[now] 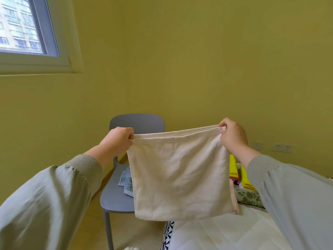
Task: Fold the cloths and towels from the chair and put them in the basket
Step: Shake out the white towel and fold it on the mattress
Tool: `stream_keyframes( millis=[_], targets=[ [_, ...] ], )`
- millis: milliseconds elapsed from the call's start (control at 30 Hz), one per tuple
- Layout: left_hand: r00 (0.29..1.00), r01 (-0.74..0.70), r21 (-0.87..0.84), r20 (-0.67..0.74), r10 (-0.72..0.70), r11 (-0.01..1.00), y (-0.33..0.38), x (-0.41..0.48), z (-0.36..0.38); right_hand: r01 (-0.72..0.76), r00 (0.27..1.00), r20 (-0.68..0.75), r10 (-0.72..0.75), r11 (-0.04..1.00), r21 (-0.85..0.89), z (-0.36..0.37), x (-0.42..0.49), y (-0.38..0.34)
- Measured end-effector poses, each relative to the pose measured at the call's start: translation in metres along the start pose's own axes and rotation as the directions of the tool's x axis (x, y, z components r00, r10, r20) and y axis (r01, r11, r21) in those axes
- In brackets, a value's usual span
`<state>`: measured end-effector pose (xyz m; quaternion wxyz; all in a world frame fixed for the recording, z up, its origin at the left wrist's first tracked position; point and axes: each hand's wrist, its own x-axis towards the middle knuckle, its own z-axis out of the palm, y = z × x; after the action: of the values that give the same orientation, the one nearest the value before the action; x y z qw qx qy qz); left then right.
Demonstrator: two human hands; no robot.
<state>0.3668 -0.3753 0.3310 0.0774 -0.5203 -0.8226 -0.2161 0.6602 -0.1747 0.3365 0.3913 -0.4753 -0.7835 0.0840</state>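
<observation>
A cream towel (180,174) hangs doubled over in the air, stretched between my two hands. My left hand (118,139) pinches its top left corner, and my right hand (233,136) pinches the top right corner. Behind the towel stands a grey chair (137,122) with a pale blue printed cloth (127,183) lying on its seat. The towel hides part of the seat. No basket is in view.
A white mattress (225,235) with a patterned edge fills the lower right. On it lie folded yellow cloths (245,179), a pink item and a green floral cloth (249,196). A yellow wall stands behind, with a window (23,27) at the upper left.
</observation>
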Motion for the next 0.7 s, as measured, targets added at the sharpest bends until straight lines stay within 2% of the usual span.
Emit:
stream_keyframes(
  millis=[200,467,567,700],
  targets=[
    [1.000,-0.001,-0.068,-0.029,-0.001,0.998,0.002,-0.001,-0.002,0.026,1.000,-0.005,-0.025,0.998,0.060,0.002,-0.002,0.009],
    [0.987,0.160,-0.367,0.079,-0.140,0.916,0.002,-0.004,-0.007,-0.132,0.990,0.060,0.125,0.983,0.127,-0.005,-0.002,0.015],
    [0.976,0.219,-0.535,0.128,-0.179,0.816,0.000,-0.006,-0.007,-0.172,0.984,0.074,0.163,0.975,0.140,-0.008,-0.001,0.017],
    [0.950,0.301,-0.778,0.194,-0.244,0.551,0.002,-0.005,-0.008,-0.275,0.961,0.080,0.264,0.938,0.212,-0.012,0.000,0.014]
  ],
)
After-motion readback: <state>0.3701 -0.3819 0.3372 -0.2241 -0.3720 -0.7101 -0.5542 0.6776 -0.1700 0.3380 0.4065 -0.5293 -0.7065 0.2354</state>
